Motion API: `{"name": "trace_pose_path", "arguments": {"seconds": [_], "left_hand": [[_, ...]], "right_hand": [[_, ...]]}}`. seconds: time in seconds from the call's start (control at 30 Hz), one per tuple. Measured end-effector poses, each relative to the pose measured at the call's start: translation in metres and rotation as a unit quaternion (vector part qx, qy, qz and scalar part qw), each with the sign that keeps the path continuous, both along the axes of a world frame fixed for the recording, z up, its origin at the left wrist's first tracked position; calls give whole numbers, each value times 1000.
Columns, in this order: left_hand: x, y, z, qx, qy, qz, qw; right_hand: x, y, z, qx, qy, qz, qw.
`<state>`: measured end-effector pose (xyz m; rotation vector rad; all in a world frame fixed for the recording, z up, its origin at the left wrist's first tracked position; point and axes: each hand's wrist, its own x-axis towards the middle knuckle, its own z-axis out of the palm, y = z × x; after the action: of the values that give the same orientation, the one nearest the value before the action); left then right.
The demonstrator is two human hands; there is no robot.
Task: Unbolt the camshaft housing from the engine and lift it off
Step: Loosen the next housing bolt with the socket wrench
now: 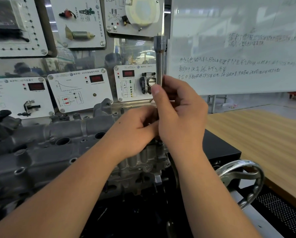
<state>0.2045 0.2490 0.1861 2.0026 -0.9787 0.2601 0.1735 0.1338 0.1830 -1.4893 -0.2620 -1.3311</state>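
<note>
The grey cast camshaft housing lies across the top of the engine, running from the left edge to the middle. A long steel socket extension stands upright over the housing's right end, its wide socket head on top. My right hand grips the shaft at mid-height, thumb up against it. My left hand curls around the lower part of the shaft just above the housing. The tool's tip and the bolt under it are hidden by my fingers.
A chrome handwheel sticks out at the engine stand's right side. A wooden table lies to the right. Training panels with sensors stand right behind the engine, and a whiteboard stands behind at right.
</note>
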Motion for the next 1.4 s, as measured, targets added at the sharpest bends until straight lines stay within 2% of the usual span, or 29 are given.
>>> {"name": "trace_pose_path", "arguments": {"seconds": [0.27,0.4,0.57,0.87,1.1,1.27,1.4], "left_hand": [[1,-1,0,-3,-8,6,1000],[-1,0,0,-5,-14,0,1000],[-4,0,2,-6,10,-16,1000],[1,0,0,-5,-14,-2,1000],[1,0,0,-9,-8,-14,1000],[-1,0,2,-3,-22,-21,1000],[0,-1,1,-10,7,-31,999]], "right_hand": [[-2,1,0,-3,3,29,1000],[-1,2,0,-12,-4,13,1000],[-1,3,-1,7,6,21,1000],[1,0,-1,-46,-14,-44,998],[-1,-1,1,-13,7,8,1000],[1,2,1,-32,-12,-32,999],[0,4,0,-11,-12,-29,999]]}}
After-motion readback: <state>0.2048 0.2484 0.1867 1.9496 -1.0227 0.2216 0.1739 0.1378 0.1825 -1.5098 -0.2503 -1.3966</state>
